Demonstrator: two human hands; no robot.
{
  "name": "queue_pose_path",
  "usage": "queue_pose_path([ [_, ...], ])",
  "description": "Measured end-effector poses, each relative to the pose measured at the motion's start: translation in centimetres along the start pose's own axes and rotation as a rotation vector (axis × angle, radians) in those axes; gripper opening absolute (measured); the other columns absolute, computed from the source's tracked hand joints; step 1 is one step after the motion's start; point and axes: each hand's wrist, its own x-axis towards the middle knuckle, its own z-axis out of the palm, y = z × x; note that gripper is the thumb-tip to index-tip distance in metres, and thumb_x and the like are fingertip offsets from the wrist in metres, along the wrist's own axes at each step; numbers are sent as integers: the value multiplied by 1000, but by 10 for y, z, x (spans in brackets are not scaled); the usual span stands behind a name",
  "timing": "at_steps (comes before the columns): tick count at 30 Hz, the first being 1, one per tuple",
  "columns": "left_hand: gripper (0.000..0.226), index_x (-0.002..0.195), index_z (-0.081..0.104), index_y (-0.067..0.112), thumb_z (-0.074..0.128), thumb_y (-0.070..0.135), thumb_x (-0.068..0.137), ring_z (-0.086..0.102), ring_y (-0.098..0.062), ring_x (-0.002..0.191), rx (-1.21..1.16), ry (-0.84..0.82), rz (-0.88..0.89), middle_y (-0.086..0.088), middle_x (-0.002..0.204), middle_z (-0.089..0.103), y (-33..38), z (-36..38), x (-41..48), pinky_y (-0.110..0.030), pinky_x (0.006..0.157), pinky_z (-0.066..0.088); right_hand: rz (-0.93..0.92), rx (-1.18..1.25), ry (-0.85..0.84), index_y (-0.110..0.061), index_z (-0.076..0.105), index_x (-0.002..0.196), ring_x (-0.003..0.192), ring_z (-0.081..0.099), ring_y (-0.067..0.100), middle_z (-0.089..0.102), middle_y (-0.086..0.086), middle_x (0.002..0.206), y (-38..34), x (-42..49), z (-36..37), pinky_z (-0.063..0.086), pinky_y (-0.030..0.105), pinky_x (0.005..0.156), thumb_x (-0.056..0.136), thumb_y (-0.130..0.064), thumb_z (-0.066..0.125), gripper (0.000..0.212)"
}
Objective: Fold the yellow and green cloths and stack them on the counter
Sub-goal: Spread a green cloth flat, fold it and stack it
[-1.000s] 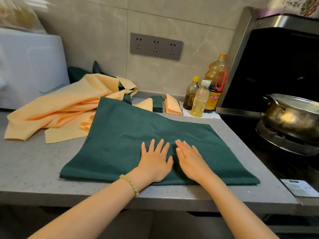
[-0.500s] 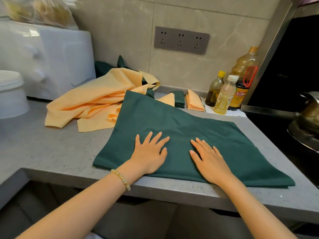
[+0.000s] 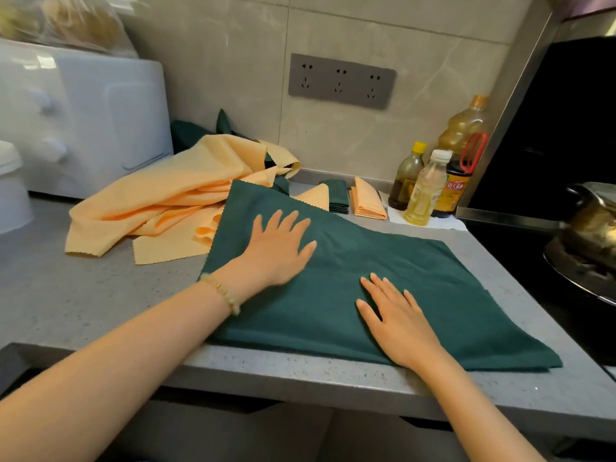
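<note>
Left hand (image 3: 280, 248) is flat with fingers straight and spread, gripping nothing, pressing the far-left part of the green cloth (image 3: 433, 271). Right hand (image 3: 396, 321) is the same, open palm down, closer to you and near the cloth's middle. The cloth lies spread under both palms on the desk (image 3: 83, 301); its near edge sits close to the front lip and its right end runs well past your right hand. Risk 1: only palm friction holds thin fabric on smooth stone, so a hard stroke toward you could drag the near edge off the lip. Risk 2: the corner beyond your left hand overlaps the loose yellow cloths (image 3: 160, 208), so lifting it may pull one along. Cloth is dark green with zigzag-cut edges, mostly flat with faint ripples. A folded green piece (image 3: 338, 195) and a folded yellow piece (image 3: 366, 201) sit further back, beside the bottles (image 3: 423, 191).
</note>
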Motion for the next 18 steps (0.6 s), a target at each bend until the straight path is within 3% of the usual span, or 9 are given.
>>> queue_pose_path([
  [4, 57, 151, 15, 19, 27, 44, 101, 5, -26, 147, 151, 46, 179, -5, 160, 10, 9, -2, 66, -49, 118, 2, 2, 14, 6, -33, 11, 151, 145, -3, 3, 3, -14, 158, -2, -3, 0, -2, 32, 119, 100, -50, 20, 54],
  [9, 54, 147, 29, 16, 34, 43, 101, 25, -28, 140, 312, 25, 179, -10, 150, 33, 0, 6, 124, -44, 116, 13, 8, 28, 13, -35, 10, 150, 144, -5, 2, 1, -16, 158, -2, -3, -2, -4, 30, 119, 99, -51, 21, 55],
  [13, 40, 130, 52, 17, 45, 40, 98, 48, -28, 120, 288, 69, 164, -10, 126, 57, -7, 4, 133, -35, 97, 35, 2, 26, 13, -35, 9, 150, 144, -6, 1, 0, -16, 157, -2, -2, -1, -6, 30, 119, 99, -51, 20, 55],
  [18, 29, 123, 59, 19, 46, 31, 99, 59, -24, 101, 251, 199, 332, -5, 120, 59, 8, -19, 96, -30, 71, 40, -3, 76, 54, -33, 11, 151, 144, -1, 1, 4, -16, 158, 0, -3, -2, -3, 29, 119, 99, -51, 26, 57],
])
